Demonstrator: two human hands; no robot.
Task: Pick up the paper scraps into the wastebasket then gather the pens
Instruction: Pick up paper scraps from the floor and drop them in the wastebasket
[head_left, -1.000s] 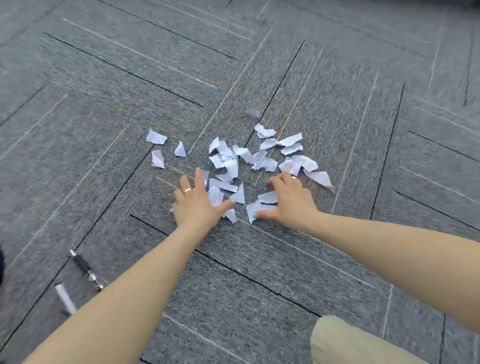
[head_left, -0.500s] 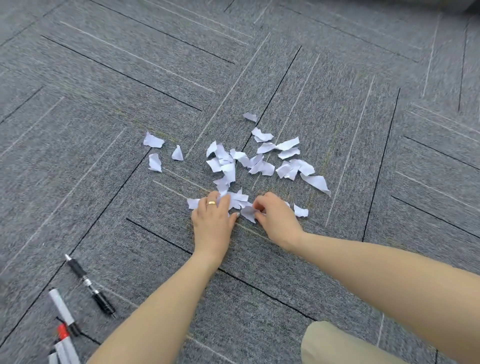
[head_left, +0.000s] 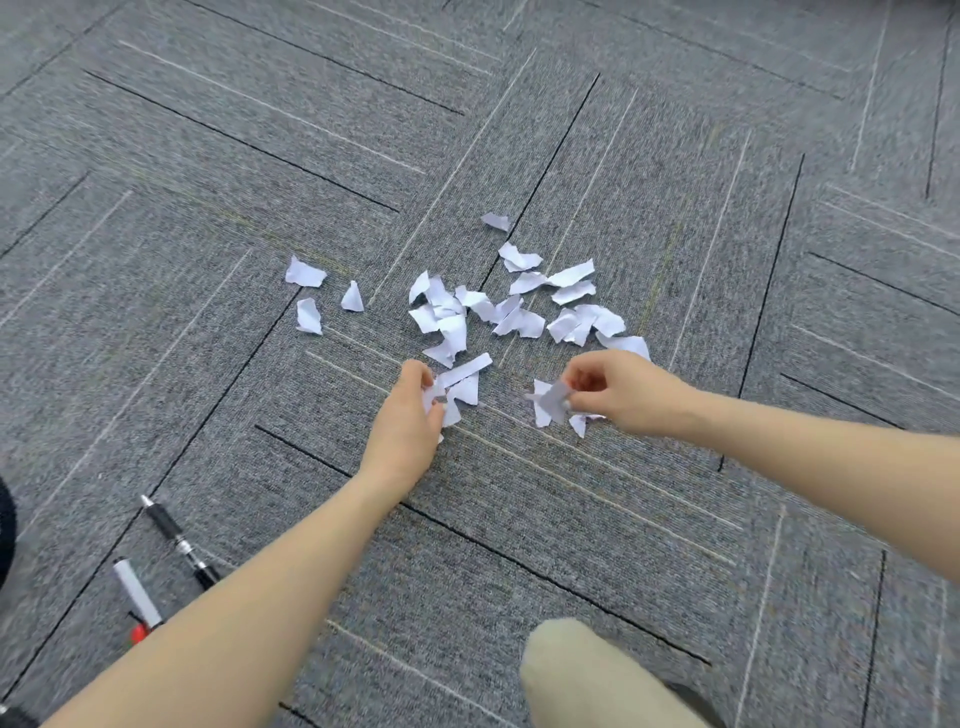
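While both hands pinch scraps | left hand (head_left: 410, 410) and right hand (head_left: 618, 397) each grip a few paper scraps (head_left: 519, 312) | most remain at 12 o'clock | wastebasket unseen | pens (head_left: 179, 540) at 8 o'clock untouched

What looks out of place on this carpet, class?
Torn paper scraps lie strewn over the grey carpet; three strays sit left of the cluster. Pens lie loose near the left arm.

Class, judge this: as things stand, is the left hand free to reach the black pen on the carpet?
Probably not yet. The left hand already holds paper scraps in its grip. Nothing lies across the black pen itself, which sits bare on the carpet beside that forearm.
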